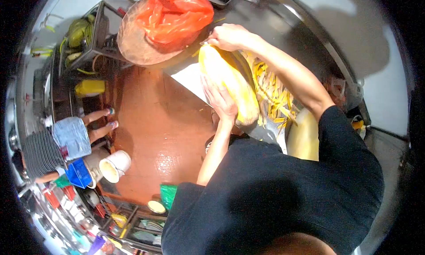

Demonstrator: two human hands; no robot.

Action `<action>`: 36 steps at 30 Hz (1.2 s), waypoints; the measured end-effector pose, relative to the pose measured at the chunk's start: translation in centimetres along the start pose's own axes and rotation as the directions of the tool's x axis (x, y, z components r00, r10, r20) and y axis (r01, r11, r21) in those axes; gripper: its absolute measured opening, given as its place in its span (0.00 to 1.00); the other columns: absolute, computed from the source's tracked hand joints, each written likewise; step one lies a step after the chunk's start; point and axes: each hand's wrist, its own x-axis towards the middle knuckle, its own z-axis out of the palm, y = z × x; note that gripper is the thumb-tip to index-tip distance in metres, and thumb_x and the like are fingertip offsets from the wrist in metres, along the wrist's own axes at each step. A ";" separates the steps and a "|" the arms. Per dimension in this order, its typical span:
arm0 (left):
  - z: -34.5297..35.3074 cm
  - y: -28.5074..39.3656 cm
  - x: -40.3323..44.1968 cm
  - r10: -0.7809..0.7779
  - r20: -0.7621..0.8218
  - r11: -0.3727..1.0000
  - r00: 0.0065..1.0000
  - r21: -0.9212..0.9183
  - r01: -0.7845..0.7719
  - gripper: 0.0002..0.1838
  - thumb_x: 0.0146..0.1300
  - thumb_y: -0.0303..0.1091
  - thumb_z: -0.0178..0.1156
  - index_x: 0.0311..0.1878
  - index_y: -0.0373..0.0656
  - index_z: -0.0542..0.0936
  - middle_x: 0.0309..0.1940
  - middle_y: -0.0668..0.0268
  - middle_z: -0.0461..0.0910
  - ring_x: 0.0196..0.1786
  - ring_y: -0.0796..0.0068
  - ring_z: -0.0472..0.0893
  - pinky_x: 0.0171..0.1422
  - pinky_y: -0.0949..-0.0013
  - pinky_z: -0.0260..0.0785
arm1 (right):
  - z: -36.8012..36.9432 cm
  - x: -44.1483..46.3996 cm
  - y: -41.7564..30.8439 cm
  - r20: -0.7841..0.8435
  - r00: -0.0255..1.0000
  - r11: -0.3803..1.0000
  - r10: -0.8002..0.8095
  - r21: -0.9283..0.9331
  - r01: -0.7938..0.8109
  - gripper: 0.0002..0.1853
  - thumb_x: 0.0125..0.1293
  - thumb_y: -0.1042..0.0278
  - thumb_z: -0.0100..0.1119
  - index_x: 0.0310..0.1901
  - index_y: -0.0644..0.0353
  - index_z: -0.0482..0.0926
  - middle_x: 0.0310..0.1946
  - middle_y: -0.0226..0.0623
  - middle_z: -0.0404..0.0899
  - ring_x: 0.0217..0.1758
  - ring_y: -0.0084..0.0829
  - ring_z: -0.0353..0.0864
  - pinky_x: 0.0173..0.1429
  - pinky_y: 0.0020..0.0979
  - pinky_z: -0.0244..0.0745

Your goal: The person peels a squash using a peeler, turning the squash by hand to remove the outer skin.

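A large, long yellow gourd (230, 80) lies lengthwise in front of me, over a white board (190, 81). My left hand (221, 99) rests against its left side near the lower end, fingers stretched out flat along the skin. At the far end of the gourd my right hand (228, 37) is closed on a small metal tool (204, 42), mostly hidden by the fingers. Many yellow peel strips (276, 102) are heaped right of the gourd. A second pale yellow gourd (304, 135) lies near my right side, partly covered by my arm and shirt.
A red plastic bag (177, 18) sits on a round surface (133, 38) beyond the board. Crates of green produce (79, 32) stand at the upper left. Another person (44, 148) stands at the left, near a white bucket (115, 165) on the reddish floor (155, 122).
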 end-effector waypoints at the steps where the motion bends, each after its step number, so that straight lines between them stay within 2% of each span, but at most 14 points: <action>1: -0.1 0.0 0.1 0.016 -0.017 1.000 1.000 0.008 -0.016 0.37 0.82 0.49 0.39 0.80 0.26 0.55 0.80 0.34 0.53 0.83 0.35 0.53 0.86 0.45 0.42 | -0.5 -2.2 -0.8 -0.056 0.998 1.000 0.006 0.005 -0.006 0.18 0.79 0.51 0.50 0.55 0.50 0.86 0.41 0.49 0.88 0.48 0.55 0.88 0.52 0.52 0.84; 6: 0.2 0.2 0.0 0.044 -0.019 0.998 0.999 0.051 -0.043 0.35 0.81 0.45 0.42 0.79 0.26 0.57 0.78 0.33 0.56 0.80 0.32 0.57 0.85 0.42 0.47 | 4.2 -14.9 -4.4 -0.265 0.918 0.945 0.294 0.222 -0.239 0.19 0.78 0.59 0.54 0.65 0.55 0.78 0.35 0.57 0.85 0.39 0.59 0.86 0.43 0.53 0.82; 8: -0.1 0.0 -0.2 0.036 -0.019 0.999 0.999 0.024 -0.035 0.36 0.81 0.46 0.44 0.79 0.25 0.57 0.78 0.32 0.56 0.80 0.31 0.57 0.84 0.42 0.47 | 8.7 -20.2 -5.2 -0.478 0.838 0.931 0.264 0.355 -0.091 0.22 0.77 0.64 0.57 0.69 0.60 0.76 0.36 0.57 0.85 0.38 0.57 0.86 0.42 0.51 0.82; 10: -0.1 -0.1 -0.2 0.055 -0.025 0.998 0.998 0.023 -0.054 0.37 0.80 0.47 0.45 0.79 0.25 0.57 0.78 0.31 0.56 0.80 0.30 0.56 0.84 0.41 0.47 | 12.4 -26.6 -6.6 -0.333 0.862 0.906 0.382 0.319 -0.278 0.21 0.77 0.66 0.57 0.68 0.61 0.78 0.39 0.55 0.86 0.40 0.52 0.88 0.44 0.47 0.83; 14: 0.3 -0.2 -0.2 0.099 -0.016 0.995 0.995 -0.003 -0.099 0.43 0.78 0.54 0.51 0.80 0.27 0.54 0.80 0.32 0.52 0.82 0.32 0.53 0.85 0.39 0.44 | 13.5 -34.1 -6.1 -0.228 0.886 0.832 0.403 0.494 -0.252 0.19 0.79 0.58 0.52 0.64 0.54 0.82 0.41 0.52 0.88 0.43 0.51 0.89 0.49 0.47 0.84; 16: -0.3 0.8 0.0 0.084 0.021 0.996 0.996 0.025 -0.084 0.45 0.77 0.57 0.53 0.81 0.31 0.54 0.81 0.33 0.50 0.83 0.33 0.52 0.85 0.39 0.44 | 9.9 -31.4 -3.3 0.072 0.877 0.781 0.475 0.425 -0.457 0.19 0.79 0.56 0.51 0.59 0.54 0.86 0.41 0.52 0.88 0.43 0.49 0.90 0.53 0.46 0.83; 18: -0.1 1.5 0.0 0.083 0.042 0.996 0.996 0.019 -0.084 0.46 0.75 0.60 0.54 0.82 0.33 0.54 0.82 0.34 0.48 0.83 0.34 0.51 0.85 0.39 0.43 | 7.8 -25.4 -1.5 -0.458 0.811 0.860 0.363 0.499 -0.103 0.21 0.79 0.54 0.51 0.60 0.57 0.84 0.37 0.52 0.88 0.37 0.50 0.89 0.47 0.48 0.83; 20: 0.1 1.4 0.1 0.090 0.036 0.996 0.995 -0.018 -0.090 0.47 0.75 0.62 0.55 0.83 0.36 0.55 0.82 0.35 0.47 0.83 0.34 0.50 0.85 0.39 0.43 | 4.2 -18.1 0.2 -0.290 0.884 0.852 0.367 0.487 -0.194 0.21 0.79 0.54 0.53 0.62 0.56 0.83 0.45 0.51 0.88 0.46 0.50 0.89 0.52 0.46 0.82; 23: 0.4 1.5 0.4 0.102 0.034 0.995 0.994 -0.025 -0.101 0.48 0.75 0.63 0.55 0.82 0.35 0.55 0.83 0.37 0.47 0.84 0.35 0.50 0.85 0.39 0.43 | 2.8 -8.1 3.1 -0.380 0.918 0.848 0.117 0.519 0.107 0.22 0.79 0.50 0.51 0.60 0.54 0.84 0.45 0.52 0.87 0.48 0.54 0.87 0.55 0.47 0.79; 26: 0.5 1.2 0.5 0.102 0.041 0.995 0.994 -0.027 -0.101 0.50 0.75 0.62 0.53 0.81 0.27 0.52 0.83 0.38 0.49 0.86 0.41 0.47 0.88 0.47 0.36 | 4.4 -2.0 6.5 -0.130 0.991 0.816 0.021 0.575 0.059 0.21 0.76 0.51 0.50 0.43 0.58 0.89 0.35 0.50 0.87 0.32 0.50 0.83 0.40 0.48 0.76; 28: 0.4 0.9 0.4 0.093 0.044 0.995 0.995 -0.039 -0.092 0.50 0.75 0.63 0.52 0.81 0.26 0.53 0.83 0.38 0.49 0.86 0.42 0.47 0.89 0.47 0.37 | 4.6 -5.6 6.2 -0.288 0.953 0.829 -0.094 0.507 0.235 0.21 0.77 0.53 0.49 0.43 0.59 0.87 0.34 0.51 0.86 0.31 0.50 0.83 0.40 0.49 0.76; 30: 0.6 1.0 0.3 0.071 0.048 0.997 0.996 -0.033 -0.069 0.52 0.75 0.66 0.52 0.82 0.28 0.51 0.83 0.39 0.48 0.85 0.43 0.48 0.89 0.47 0.37 | 5.8 -12.1 3.5 -0.386 0.918 0.826 0.091 0.544 0.147 0.21 0.81 0.56 0.48 0.65 0.56 0.81 0.37 0.56 0.86 0.32 0.48 0.86 0.42 0.46 0.79; 35: 1.1 0.1 -0.2 -0.015 0.062 0.963 0.998 -0.269 0.031 0.53 0.74 0.67 0.53 0.83 0.32 0.47 0.84 0.43 0.48 0.84 0.47 0.52 0.87 0.47 0.45 | 14.0 -27.0 -2.3 -0.286 0.865 0.718 0.413 0.686 -0.116 0.23 0.79 0.60 0.54 0.71 0.58 0.76 0.46 0.57 0.86 0.44 0.54 0.87 0.50 0.47 0.80; 36: 0.9 0.2 -0.3 -0.018 0.077 0.962 0.997 -0.270 0.038 0.52 0.75 0.65 0.54 0.84 0.35 0.46 0.83 0.44 0.48 0.84 0.47 0.54 0.85 0.46 0.48 | 15.9 -29.5 -2.8 -0.059 0.885 0.646 0.462 0.707 -0.290 0.24 0.80 0.59 0.54 0.72 0.59 0.75 0.46 0.57 0.86 0.44 0.55 0.87 0.50 0.47 0.80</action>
